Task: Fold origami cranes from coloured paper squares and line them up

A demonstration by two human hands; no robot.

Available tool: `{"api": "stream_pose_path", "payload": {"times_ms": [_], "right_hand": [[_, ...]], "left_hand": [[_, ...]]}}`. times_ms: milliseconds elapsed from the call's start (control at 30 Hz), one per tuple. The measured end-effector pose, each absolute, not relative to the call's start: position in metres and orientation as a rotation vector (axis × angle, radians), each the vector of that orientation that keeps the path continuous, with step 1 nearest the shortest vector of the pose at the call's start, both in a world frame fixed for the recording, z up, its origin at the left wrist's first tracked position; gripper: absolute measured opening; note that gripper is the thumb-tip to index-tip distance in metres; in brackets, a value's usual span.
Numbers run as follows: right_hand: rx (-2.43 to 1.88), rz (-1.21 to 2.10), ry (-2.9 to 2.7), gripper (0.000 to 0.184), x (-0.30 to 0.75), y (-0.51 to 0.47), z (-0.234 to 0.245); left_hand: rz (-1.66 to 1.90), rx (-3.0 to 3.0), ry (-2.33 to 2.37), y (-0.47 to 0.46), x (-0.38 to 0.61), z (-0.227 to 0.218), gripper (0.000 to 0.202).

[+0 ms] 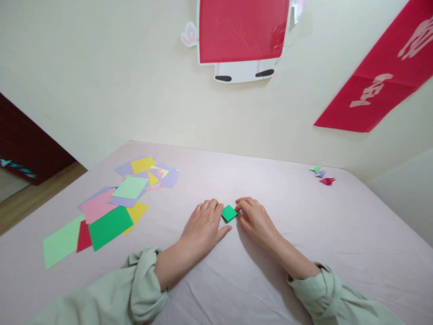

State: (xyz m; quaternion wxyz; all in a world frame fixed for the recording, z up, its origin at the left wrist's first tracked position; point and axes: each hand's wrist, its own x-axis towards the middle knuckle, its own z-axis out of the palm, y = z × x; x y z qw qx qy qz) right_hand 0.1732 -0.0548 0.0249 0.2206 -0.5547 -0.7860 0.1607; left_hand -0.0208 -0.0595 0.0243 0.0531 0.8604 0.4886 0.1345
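While our left hand [203, 223] lies flat and palm down, its fingertips touch the small folded green paper square [229, 213], which rests on the pale cloth [237, 280] between both hands. Our right hand [253, 219] curls against its other edge; we cannot tell whether it pinches. Loose coloured paper sheets [111, 207] lie well left of the left hand.

Loose coloured paper sheets [111, 203] lie scattered on the pale surface [270, 180] at left. Three small folded figures [322, 175] sit far right, near the wall.
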Motion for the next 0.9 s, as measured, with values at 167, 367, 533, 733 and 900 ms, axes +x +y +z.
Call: {"api": "stream_pose_path", "payload": {"times_ms": [167,367,533,733,900], "right_hand": [[-1.507,0.457,-2.145,0.018,0.174,-0.054,0.021],[-1.422,0.506,-2.104,0.015,0.173,-0.054,0.018],[-1.315,0.564,-2.001,0.022,0.17,-0.056,0.018],[-1.205,0.433,-1.926,0.024,0.165,-0.061,0.031],[-1.152,0.396,-2.025,0.014,0.159,-0.063,0.032]], "left_hand": [[0.449,2.569,1.477,-0.05,-0.013,0.024,0.027],[0.64,2.397,1.355,-0.038,-0.021,0.019,0.025],[0.835,2.025,1.255,-0.03,-0.023,0.021,0.035],[0.926,1.891,1.258,-0.032,-0.023,0.026,0.035],[0.961,1.849,1.206,-0.033,-0.022,0.025,0.034]]}}
